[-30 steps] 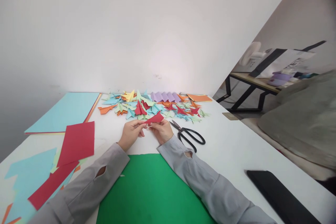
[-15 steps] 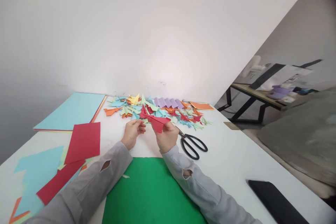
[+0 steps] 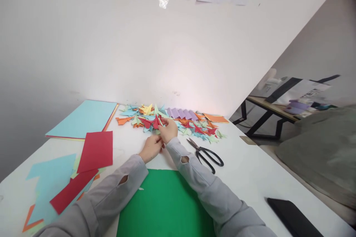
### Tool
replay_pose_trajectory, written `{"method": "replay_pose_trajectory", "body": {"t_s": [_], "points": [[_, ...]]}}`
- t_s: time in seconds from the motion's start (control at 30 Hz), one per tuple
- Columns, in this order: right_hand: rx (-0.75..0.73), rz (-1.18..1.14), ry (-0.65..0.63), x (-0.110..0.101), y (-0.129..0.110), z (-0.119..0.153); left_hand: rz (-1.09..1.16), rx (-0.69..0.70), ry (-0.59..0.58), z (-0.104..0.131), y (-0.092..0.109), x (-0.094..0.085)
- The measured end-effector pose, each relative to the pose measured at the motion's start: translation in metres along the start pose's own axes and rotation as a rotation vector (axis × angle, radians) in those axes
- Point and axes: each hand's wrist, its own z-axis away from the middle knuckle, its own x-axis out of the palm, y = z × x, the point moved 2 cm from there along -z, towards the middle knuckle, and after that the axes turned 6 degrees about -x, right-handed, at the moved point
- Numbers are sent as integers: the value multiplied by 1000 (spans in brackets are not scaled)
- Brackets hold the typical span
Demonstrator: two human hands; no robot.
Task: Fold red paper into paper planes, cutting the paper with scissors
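Note:
My right hand (image 3: 169, 130) is closed at the front edge of a pile of small folded papers, its fingertips against a red folded paper (image 3: 157, 122). Just below it, my left hand (image 3: 151, 148) is closed, its fingers partly hidden behind the right hand; what they hold, if anything, cannot be seen. Red, orange, blue, green and yellow folded pieces lie in the pile, with a pleated purple paper (image 3: 181, 114) at the back. Black-handled scissors (image 3: 205, 153) lie partly open to the right of my hands.
A green sheet (image 3: 165, 203) lies between my forearms. At the left are a stack of blue sheets (image 3: 86, 118), a red sheet (image 3: 97, 150) and cut blue paper (image 3: 52, 181). A black flat object (image 3: 292, 216) lies at the right, near a person's clothed part (image 3: 328, 155).
My hands have come together, the right one moving left and up towards the pile with the red folded paper. The camera view has tilted upward, showing more of the wall papers.

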Motion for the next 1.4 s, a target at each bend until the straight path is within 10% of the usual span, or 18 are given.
{"method": "replay_pose_trajectory", "body": {"t_s": [0.47, 0.73, 0.93, 1.07, 1.23, 1.4], "points": [[-40, 52, -70, -66, 24, 53, -144, 25, -12, 4, -2, 1], [105, 34, -215, -68, 44, 58, -188, 77, 61, 10, 0, 1], [88, 58, -243, -64, 38, 59, -253, 249, 248, 24, 24, 5], [46, 57, -270, -66, 34, 57, -511, 364, 147, 37, 54, 6], [47, 78, -297, -67, 30, 58, -823, 193, 103, 54, 74, -51], [47, 102, -327, -66, 31, 59, -1174, -158, 374, 84, 76, -152]]}}
